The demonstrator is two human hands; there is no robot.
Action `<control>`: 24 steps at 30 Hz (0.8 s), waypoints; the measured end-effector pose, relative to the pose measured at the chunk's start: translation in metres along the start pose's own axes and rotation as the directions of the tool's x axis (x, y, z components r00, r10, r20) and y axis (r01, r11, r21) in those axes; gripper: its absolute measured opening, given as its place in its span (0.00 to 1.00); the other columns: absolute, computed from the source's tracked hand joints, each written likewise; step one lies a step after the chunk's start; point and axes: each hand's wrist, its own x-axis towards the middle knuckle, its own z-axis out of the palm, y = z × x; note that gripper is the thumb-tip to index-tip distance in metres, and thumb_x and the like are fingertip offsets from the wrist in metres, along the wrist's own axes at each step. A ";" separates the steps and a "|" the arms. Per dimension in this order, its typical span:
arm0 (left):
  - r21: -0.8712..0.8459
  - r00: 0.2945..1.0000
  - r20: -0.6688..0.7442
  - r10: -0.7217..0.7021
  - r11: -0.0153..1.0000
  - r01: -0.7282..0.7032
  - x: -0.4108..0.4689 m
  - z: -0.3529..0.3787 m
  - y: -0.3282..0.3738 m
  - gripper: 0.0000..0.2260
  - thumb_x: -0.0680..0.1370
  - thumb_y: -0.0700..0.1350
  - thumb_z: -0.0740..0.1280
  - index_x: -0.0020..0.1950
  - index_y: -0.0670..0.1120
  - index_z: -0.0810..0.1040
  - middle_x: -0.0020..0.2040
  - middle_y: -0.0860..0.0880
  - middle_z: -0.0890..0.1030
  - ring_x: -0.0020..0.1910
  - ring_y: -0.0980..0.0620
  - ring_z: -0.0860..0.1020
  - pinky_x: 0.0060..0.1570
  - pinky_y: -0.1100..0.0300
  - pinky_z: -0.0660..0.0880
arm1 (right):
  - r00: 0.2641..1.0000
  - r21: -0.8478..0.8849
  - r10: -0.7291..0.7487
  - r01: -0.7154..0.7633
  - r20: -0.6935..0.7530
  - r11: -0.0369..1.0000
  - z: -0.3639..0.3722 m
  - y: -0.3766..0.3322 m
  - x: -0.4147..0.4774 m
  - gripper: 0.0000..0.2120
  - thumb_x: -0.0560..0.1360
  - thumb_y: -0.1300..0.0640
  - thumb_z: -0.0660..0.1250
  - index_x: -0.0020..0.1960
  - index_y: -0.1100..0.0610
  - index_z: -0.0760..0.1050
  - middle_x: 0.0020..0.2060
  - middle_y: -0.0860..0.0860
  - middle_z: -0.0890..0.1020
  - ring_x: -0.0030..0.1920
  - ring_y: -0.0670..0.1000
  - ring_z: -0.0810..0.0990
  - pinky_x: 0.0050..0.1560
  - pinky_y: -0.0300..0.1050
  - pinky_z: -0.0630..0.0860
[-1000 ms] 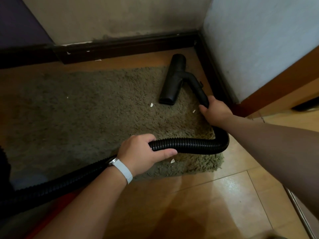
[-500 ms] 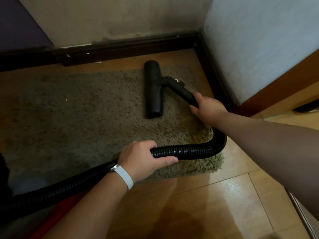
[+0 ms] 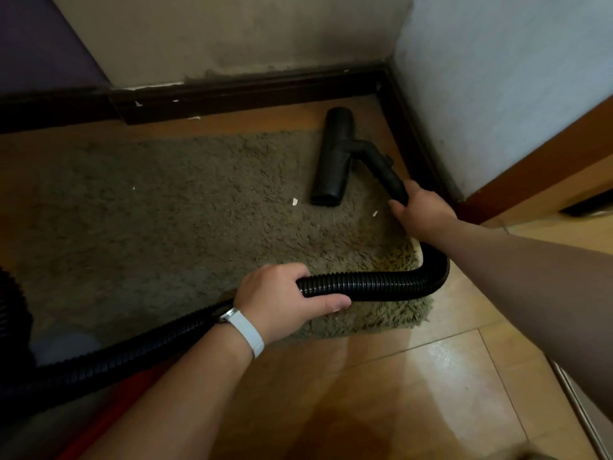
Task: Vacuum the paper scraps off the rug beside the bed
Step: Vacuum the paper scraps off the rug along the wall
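Room: corner of a wooden floor [image 3: 398,376], with a dark skirting board [image 3: 248,94] along the far wall and the right wall.
Surface: one shaggy olive rug [image 3: 166,227], its right end reaching into the corner.
Nozzle head [image 3: 333,157]: one, black, flat on the rug. Its long axis runs away from me towards the far wall, and the far end pokes past the rug's edge over bare floor.
Wand [image 3: 381,164]: one, angling back from the head's middle towards my right.
Hose [image 3: 381,287]: one, ribbed and black, curving from the wand across the rug's near edge and away to my left.
Right hand [image 3: 421,210]: clenched round the wand's lower end; this hand steers.
Left hand [image 3: 282,300]: wrapped round the hose, thumb underneath; one white wristband [image 3: 247,330].
Paper scraps, on rug: three plainly counted.
Scrap one [image 3: 295,201]: just left of the head's near end.
Scrap two [image 3: 375,213]: between the head's near end and my right hand.
Scrap three [image 3: 133,187]: well apart, far to the left.
Doubtful item: a pale fleck beneath my left thumb; I cannot tell whether it is paper.
Off rug: one white fleck [image 3: 194,118] on bare floor by the skirting.
Bearing: both near scraps lie at the head's near end, towards me, one on either side; my right hand is the nearer.
Judgement: the head should come back towards me, sweeping sideways.
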 end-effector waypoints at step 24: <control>0.061 1.000 0.005 -0.002 0.998 0.002 -0.001 0.000 0.003 0.28 0.63 0.77 0.66 0.36 0.51 0.75 0.31 0.54 0.77 0.32 0.56 0.76 0.35 0.56 0.76 | 0.998 -0.043 -0.043 0.041 -0.035 0.998 0.001 -0.002 0.000 0.17 0.82 0.45 0.60 0.67 0.51 0.65 0.40 0.52 0.77 0.38 0.55 0.78 0.35 0.47 0.75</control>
